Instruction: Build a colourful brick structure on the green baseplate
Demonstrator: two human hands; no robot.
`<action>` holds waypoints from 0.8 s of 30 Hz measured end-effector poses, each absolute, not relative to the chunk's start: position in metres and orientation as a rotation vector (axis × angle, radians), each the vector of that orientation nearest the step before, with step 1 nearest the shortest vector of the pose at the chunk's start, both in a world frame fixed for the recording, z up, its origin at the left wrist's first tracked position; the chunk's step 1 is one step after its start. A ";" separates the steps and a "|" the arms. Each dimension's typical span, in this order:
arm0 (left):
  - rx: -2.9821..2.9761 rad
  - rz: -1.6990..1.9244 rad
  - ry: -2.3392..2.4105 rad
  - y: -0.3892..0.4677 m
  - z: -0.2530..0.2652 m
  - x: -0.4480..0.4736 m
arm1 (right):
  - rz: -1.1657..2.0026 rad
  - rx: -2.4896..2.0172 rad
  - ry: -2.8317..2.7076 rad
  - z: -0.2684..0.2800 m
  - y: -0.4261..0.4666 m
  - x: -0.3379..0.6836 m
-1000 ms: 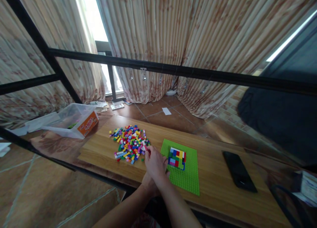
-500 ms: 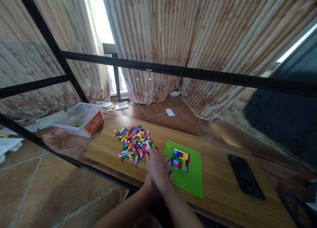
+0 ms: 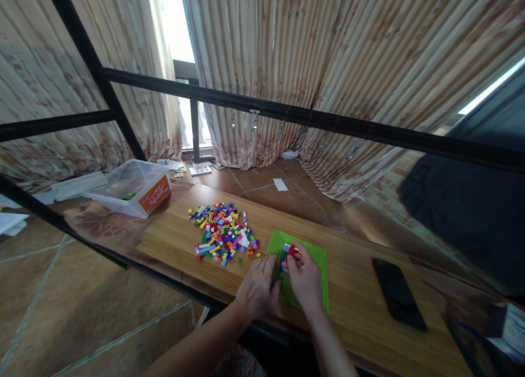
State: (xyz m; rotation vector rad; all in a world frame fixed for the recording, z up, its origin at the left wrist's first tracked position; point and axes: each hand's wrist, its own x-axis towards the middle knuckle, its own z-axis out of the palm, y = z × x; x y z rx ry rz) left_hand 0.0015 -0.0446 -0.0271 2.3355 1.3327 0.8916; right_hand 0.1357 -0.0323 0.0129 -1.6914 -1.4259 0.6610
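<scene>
My right hand (image 3: 305, 276) is over the brick assembly (image 3: 286, 250), a low block of coloured toy bricks on the green baseplate (image 3: 322, 281). Its thumb and fingers are pinched together at the red part of the block. Whatever sits between those fingertips is too small to make out. Beside it, my left hand (image 3: 258, 284) rests at the left edge of the baseplate, fingers stretched out and holding nothing visible. Further left lies a loose pile of small coloured bricks (image 3: 223, 232), with a larger white piece (image 3: 244, 238) on its right side.
A black phone (image 3: 398, 292) lies on the right of the wooden table (image 3: 348, 257). Behind the pile at left stands a clear plastic box (image 3: 129, 188) with an orange label. A black metal rail (image 3: 229, 99) crosses above the far side, before the curtains.
My right hand has moved right from the brick pile to the brick assembly. My hands, crossed before, are now side by side, and the left one lies uncovered.
</scene>
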 end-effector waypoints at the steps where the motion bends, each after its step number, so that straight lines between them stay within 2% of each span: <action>1: 2.314 0.898 1.336 -0.045 -0.026 0.001 | 0.702 -1.700 -1.430 0.012 -0.033 0.142; 4: 2.305 0.874 1.309 -0.045 -0.023 -0.001 | 0.751 -1.759 -1.488 0.011 -0.034 0.146; 14: 2.359 0.770 1.335 -0.043 -0.021 -0.001 | 0.422 -2.084 -1.885 0.022 -0.018 0.129; 24: 2.384 0.717 1.386 -0.046 -0.018 0.001 | 0.440 -1.997 -1.798 0.015 -0.013 0.152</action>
